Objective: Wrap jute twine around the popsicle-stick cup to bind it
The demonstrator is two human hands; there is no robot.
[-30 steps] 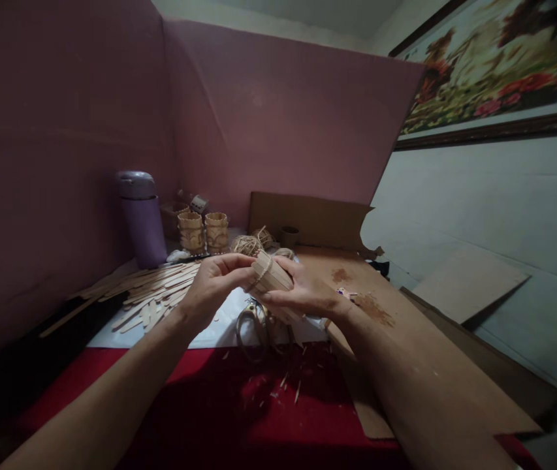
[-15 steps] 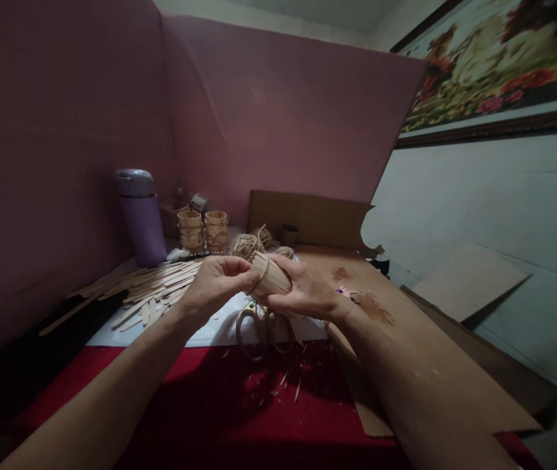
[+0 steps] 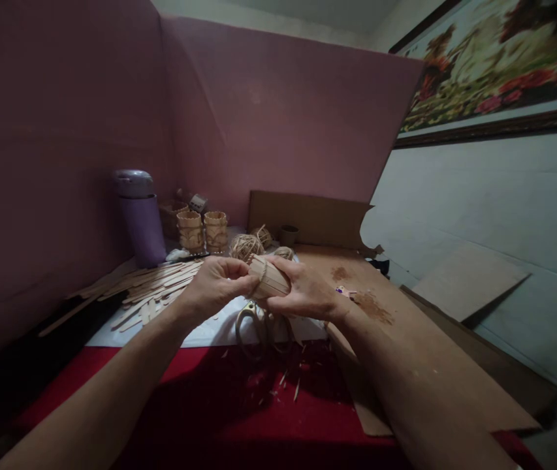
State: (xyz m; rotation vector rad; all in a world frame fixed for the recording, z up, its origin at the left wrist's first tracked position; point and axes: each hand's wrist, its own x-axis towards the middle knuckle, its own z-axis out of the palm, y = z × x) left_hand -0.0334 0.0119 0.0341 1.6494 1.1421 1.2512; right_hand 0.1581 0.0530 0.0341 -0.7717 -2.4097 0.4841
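Observation:
A small cup made of wooden craft sticks (image 3: 273, 282) is tilted on its side above the scissors. My right hand (image 3: 303, 287) wraps round its right part, thumb on top. Around the cup, near its left end, runs a band of twine (image 3: 263, 271). My left hand (image 3: 224, 282) is closed in a pinch at that end, where the twine meets the fingertips; the exact grip is partly hidden. Gold-handled scissors (image 3: 246, 331) lie just below, their blades covered by the hands and cup. Balls of twine (image 3: 246, 246) sit right behind.
Loose craft sticks (image 3: 160, 287) spread over white paper (image 3: 106, 334) at the left. Behind them stand a purple bottle (image 3: 142, 228) and two decorated stick cups (image 3: 190, 234). A cardboard sheet (image 3: 435, 365) covers the right side. Wood scraps (image 3: 298, 390) litter the red cloth (image 3: 200, 405).
The cup has turned slightly in my right hand, showing more of its left end and the twine band. My left fingers stay pinched at about the same place.

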